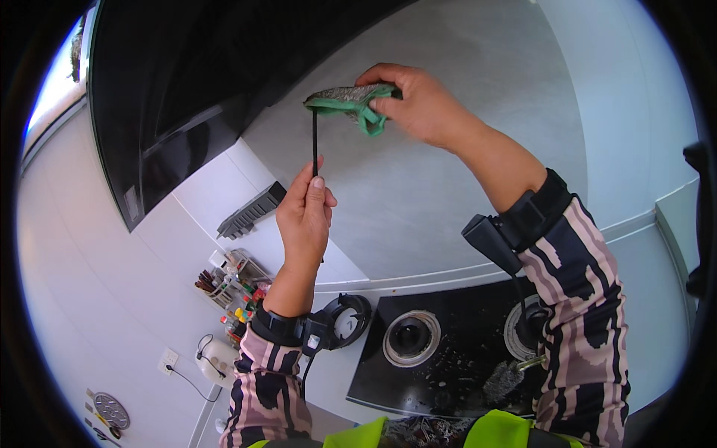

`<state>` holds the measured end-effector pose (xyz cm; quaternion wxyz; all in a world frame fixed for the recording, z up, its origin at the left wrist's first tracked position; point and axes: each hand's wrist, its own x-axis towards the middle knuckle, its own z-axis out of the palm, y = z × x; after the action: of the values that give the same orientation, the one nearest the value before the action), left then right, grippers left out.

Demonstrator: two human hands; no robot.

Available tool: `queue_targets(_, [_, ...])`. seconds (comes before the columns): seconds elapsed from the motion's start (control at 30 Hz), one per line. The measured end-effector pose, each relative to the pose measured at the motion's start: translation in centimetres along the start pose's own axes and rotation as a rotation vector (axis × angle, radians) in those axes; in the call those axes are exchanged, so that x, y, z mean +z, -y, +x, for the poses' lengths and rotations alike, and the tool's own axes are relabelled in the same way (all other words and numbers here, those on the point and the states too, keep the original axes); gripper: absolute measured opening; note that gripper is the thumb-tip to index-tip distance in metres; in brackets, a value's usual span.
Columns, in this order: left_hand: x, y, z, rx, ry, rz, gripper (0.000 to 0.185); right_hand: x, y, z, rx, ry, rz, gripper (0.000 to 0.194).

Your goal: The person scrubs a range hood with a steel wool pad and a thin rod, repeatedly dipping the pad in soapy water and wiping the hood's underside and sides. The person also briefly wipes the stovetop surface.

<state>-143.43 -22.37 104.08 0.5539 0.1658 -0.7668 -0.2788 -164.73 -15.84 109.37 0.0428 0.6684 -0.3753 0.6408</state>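
Note:
My left hand [305,215] is raised in front of the wall and grips a thin black rod [315,134], which stands nearly upright. At its top the rod meets the left corner of a grey, wiry scrubbing cloth [339,98] with green trim. Fingers and thumb of my right hand [420,103] pinch the other end of this cloth, and a green loop hangs below them. Whether the rod's tip goes inside the cloth or just touches it is hidden. Both hands are well above the black gas hob [448,358].
A black range hood [185,84] overhangs at upper left. On the hob lies a grey scrubber with a handle [504,381], near wet spots. A pan support [347,322] rests beside it. Bottles [243,313], a knife rack [252,210] and a white appliance [215,358] are at left.

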Motion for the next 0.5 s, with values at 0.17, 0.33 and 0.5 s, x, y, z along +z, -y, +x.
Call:
queue_targets(0.17, [-1.0, 2.3, -1.0, 0.057, -0.008, 0.11, 0.028, 0.5, -1.9, 1.2, 0.07, -0.117, 0.104, 0.024])
queue_targets(0.33, [-1.3, 2.9, -2.2, 0.005, 0.057, 0.251, 0.027, 0.9, -2.9, 1.8, 0.168, -0.11, -0.108, 0.024])
queue_targets(0.5, [-0.1, 2.4, -2.7, -0.003, 0.129, 0.198, 0.028, 2.5, -1.2, 1.2, 0.155, 0.004, -0.317, 0.023])
